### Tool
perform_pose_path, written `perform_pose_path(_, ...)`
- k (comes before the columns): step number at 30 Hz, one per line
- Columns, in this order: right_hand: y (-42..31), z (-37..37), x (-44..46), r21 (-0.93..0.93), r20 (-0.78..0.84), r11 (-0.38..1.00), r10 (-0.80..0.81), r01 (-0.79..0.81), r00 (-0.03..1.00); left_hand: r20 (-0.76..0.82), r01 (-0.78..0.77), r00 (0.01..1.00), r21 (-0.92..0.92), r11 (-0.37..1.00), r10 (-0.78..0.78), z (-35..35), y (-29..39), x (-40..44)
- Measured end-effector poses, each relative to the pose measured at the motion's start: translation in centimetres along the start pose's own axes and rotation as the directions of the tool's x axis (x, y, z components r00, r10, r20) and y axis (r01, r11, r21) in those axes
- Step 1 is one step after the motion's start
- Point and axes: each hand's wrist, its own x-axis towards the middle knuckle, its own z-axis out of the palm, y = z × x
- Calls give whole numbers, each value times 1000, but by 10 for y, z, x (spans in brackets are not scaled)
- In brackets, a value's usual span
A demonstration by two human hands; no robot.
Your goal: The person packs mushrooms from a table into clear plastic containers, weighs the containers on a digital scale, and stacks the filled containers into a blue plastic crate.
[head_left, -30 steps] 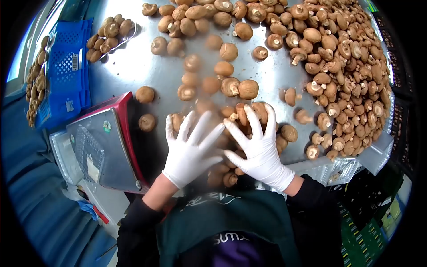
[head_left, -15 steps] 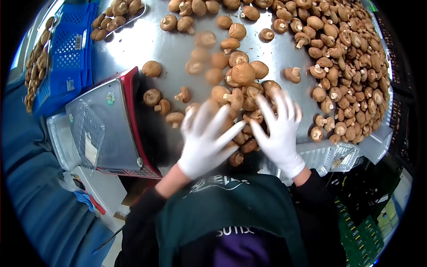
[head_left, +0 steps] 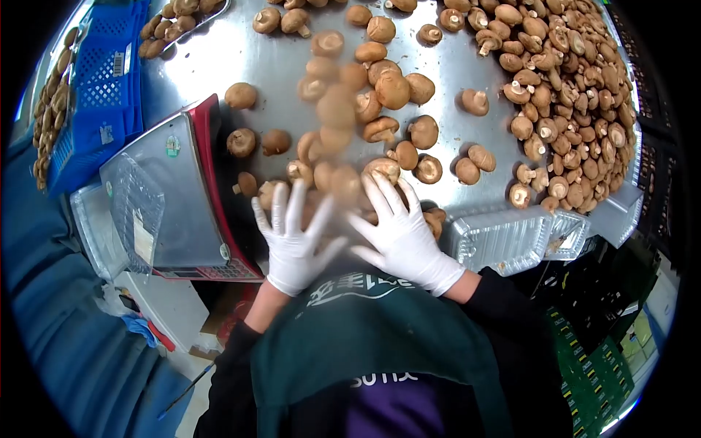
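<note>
Both hands wear white gloves and lie low over the near edge of the metal table. My left hand has its fingers spread, with mushrooms just beyond the fingertips. My right hand is spread too, its fingertips touching a brown mushroom. Several mushrooms lie between and partly beneath the hands, where a blurred patch hides detail. Loose mushrooms are scattered beyond both hands.
A large mushroom heap covers the right side. At left stand a red-edged scale with a clear tray on it and blue crates. Clear plastic trays sit right of my right hand.
Mushrooms that were bunched near the hands are more spread out over the table. Both hands have shifted left and nearer the body, fingers still spread. The view has moved slightly.
</note>
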Motion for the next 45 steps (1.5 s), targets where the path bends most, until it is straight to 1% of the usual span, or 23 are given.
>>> perform_pose_path(2,3,-4,-12,-14,66,997,-77,78,995,78,-154,984,-87,984,161,2,6,-7)
perform_pose_path(4,5,-16,-24,-11,28,997,-79,79,996,198,-180,958,-139,974,205,-1,15,-6)
perform_pose_path(6,7,-33,-34,-50,18,998,-38,39,999,93,-214,967,-194,957,235,-7,10,-10)
perform_pose_path(8,9,-51,-52,-94,-15,984,154,-155,988,-118,-224,971,-157,962,207,-4,3,-28)
perform_pose_path(10,13,-61,-64,-87,6,944,321,-320,947,-186,-88,981,-151,985,59,-1,1,-48)
perform_pose_path(11,17,-58,-74,-101,15,943,320,-317,947,-151,3,988,-149,989,-25,-2,2,-55)
perform_pose_path(12,16,-53,-75,-118,80,938,335,-325,939,-130,80,986,-189,979,-106,1,4,-61)
perform_pose_path(14,13,-42,-76,-156,206,928,367,-340,907,47,289,955,-374,881,-294,8,9,-69)
perform_pose_path(15,10,-35,-73,-229,193,923,353,-308,915,47,297,951,-395,869,-304,19,8,-70)
perform_pose_path(16,7,-30,-67,-229,191,911,387,-342,902,28,302,950,-326,896,-310,18,10,-66)
perform_pose_path(18,4,-21,-54,-228,187,884,451,-408,873,25,292,953,-329,898,-301,23,9,-55)
perform_pose_path(19,6,-16,-52,-213,161,904,406,-370,900,41,279,959,-297,913,-280,22,15,-49)
perform_pose_path(23,-3,-2,-44,-43,80,932,363,-361,928,17,134,991,-252,958,-134,29,21,-29)
perform_pose_path(24,-3,-3,-42,-2,76,928,371,-372,926,9,119,993,-281,952,-122,28,21,-21)
perform_pose_path(26,-2,-6,-38,78,66,917,387,-392,920,86,91,994,-228,969,-73,18,23,-4)
perform_pose_path(27,0,-8,-35,143,42,899,411,-413,910,72,72,996,-250,966,-55,17,24,4)
perform_pose_path(30,4,-4,-35,210,22,885,420,-415,907,29,17,1000,-291,957,-9,18,26,15)
perform_pose_path(32,-5,-4,-39,228,54,863,451,-451,891,-10,-20,1000,-292,956,18,21,26,15)
perform_pose_path(37,-4,6,-43,288,-11,860,443,-421,896,43,30,999,-308,951,-17,19,36,9)
perform_pose_path(40,1,6,-32,323,-26,850,448,-417,894,93,16,996,-314,949,14,6,36,26)
perform_pose_path(43,-6,5,-38,369,2,823,463,-431,886,62,23,998,-466,884,6,7,33,16)
perform_pose_path(44,-12,7,-43,367,-11,832,452,-417,892,65,16,998,-433,901,14,9,33,8)
perform_pose_path(45,-11,12,-47,351,-40,863,402,-364,915,75,26,997,-456,890,10,9,33,5)
